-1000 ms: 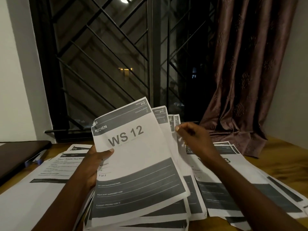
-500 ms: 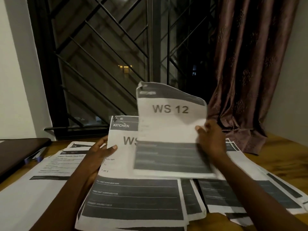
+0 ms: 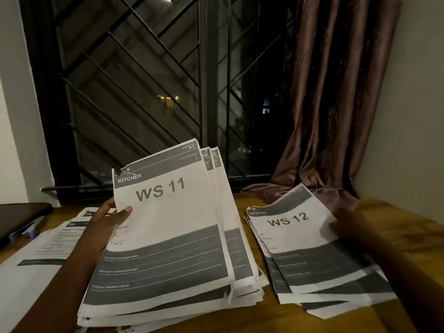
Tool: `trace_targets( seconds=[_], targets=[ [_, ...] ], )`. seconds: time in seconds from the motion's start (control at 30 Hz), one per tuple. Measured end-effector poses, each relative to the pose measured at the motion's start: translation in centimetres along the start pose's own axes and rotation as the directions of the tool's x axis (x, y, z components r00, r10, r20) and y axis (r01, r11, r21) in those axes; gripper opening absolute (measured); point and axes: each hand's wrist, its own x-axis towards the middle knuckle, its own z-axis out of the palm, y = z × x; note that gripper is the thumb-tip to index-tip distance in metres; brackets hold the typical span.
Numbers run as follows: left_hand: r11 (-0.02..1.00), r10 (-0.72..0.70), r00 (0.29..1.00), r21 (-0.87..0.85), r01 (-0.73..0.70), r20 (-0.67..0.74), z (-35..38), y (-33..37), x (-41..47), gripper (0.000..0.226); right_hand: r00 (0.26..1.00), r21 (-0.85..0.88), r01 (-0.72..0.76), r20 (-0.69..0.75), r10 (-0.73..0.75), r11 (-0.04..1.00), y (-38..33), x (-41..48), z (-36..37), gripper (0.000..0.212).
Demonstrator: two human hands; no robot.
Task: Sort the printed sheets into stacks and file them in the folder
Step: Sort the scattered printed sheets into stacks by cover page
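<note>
My left hand grips the left edge of a tilted bundle of printed sheets; its top page reads KITCHEN WS 11, and several more pages fan out behind it. On the right, the WS 12 sheet lies on top of a small stack on the wooden table. My right hand, blurred, is at that sheet's upper right edge; its hold is unclear. A dark folder lies at the far left.
More printed pages are spread on the table's left side under my left forearm. A barred window stands behind the table, and a brown curtain hangs down onto the back right corner.
My right hand pulled the WS 12 sheet off the held bundle and carried it right, down onto the right stack. WS 11 is now the bundle's top page.
</note>
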Motion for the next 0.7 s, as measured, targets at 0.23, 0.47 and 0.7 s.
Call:
trace_targets(
  seconds=[0.23, 0.47, 0.7],
  targets=[
    [1.000, 0.003, 1.000, 0.015, -0.003, 0.026, 1.4, 0.3, -1.3, 0.041, 0.980, -0.034, 0.118, -0.155, -0.122, 0.992, -0.8, -1.0, 1.2, 0.071],
    [1.000, -0.009, 1.000, -0.022, 0.010, 0.030, 1.8, 0.3, -1.8, 0.026, 0.826, 0.625, 0.465, -0.052, -0.561, 0.627, -13.4, -11.5, 0.3, 0.063],
    [0.993, -0.035, 0.996, -0.109, 0.044, 0.084, 2.0, 0.6, -2.6, 0.036, 0.900, 0.679, 0.392, -0.142, -0.412, 0.621, -17.4, -12.6, 3.5, 0.039]
  ],
)
